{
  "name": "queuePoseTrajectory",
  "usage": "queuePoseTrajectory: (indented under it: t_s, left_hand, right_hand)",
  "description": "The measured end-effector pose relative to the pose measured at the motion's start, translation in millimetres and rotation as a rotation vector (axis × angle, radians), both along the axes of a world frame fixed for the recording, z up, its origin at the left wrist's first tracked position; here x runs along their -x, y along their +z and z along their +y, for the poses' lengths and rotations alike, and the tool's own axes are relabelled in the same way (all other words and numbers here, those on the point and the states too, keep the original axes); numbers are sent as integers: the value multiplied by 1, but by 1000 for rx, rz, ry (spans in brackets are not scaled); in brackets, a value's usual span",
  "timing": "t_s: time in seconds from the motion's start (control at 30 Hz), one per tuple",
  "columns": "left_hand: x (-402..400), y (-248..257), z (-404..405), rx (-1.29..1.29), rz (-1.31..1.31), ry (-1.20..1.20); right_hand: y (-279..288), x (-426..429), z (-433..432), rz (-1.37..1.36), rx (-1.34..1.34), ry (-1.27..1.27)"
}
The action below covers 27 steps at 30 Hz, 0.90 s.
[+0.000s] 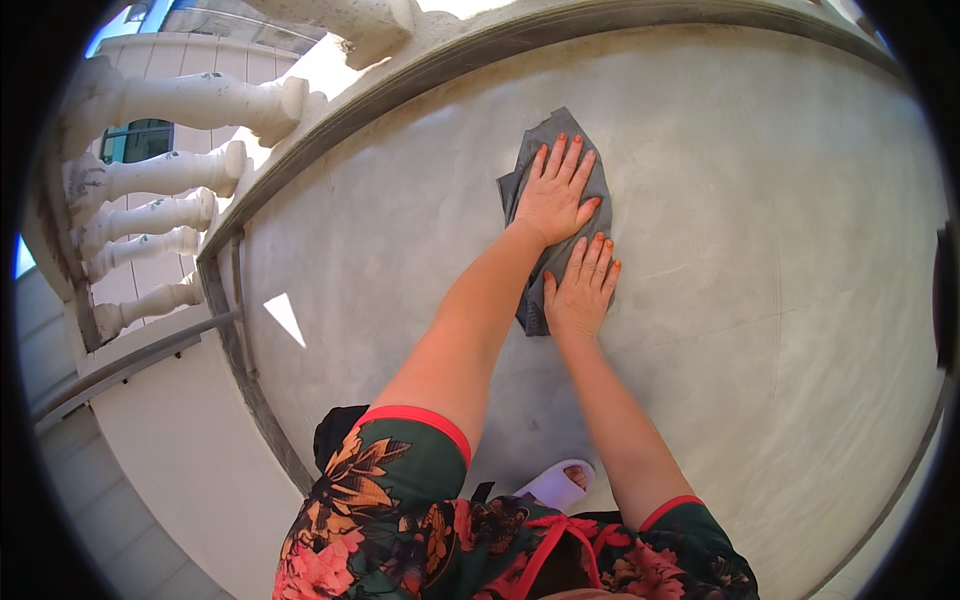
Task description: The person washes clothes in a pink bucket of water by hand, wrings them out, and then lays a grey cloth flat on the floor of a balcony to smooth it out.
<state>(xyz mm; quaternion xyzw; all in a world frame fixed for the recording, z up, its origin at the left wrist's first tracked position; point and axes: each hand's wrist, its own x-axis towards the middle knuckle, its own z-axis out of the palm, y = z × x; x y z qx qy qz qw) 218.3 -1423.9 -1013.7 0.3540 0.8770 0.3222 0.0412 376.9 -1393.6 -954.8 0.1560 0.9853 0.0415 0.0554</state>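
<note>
A dark grey piece of fabric (566, 124), folded in places, lies on the smooth grey concrete floor (697, 217) in front of me. My left hand (559, 196) rests palm down on its upper part with the fingers spread. Lower and slightly to the right, my right hand (583, 296) presses flat near the fabric's right edge, fingers a little apart. Neither hand grasps the fabric; both lie on top and hide part of it. Faint lettering shows near its lower left corner.
White balusters (202, 101) stand along a raised ledge (360, 94) at the upper left. A grey metal rail (142, 375) runs at the left. One light-coloured slipper (559, 484) is on my foot below. A bright patch of sunlight (286, 319) falls on the floor.
</note>
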Motion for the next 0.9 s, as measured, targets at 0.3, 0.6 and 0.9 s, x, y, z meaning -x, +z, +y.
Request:
queuePoseTrajectory:
  t_s: [0.3,0.6,0.9]
  left_hand:
    - [9,-91,-98,-149,1,-63]
    - [55,-225,-292,-179,68,106]
    - [84,-402,-683,31,39,398]
  right_hand:
    - [-105,11,-124,60,-322,-123]
    - [-222,51,-308,58,-353,-21]
    - [-361,100,-636,-143,17,314]
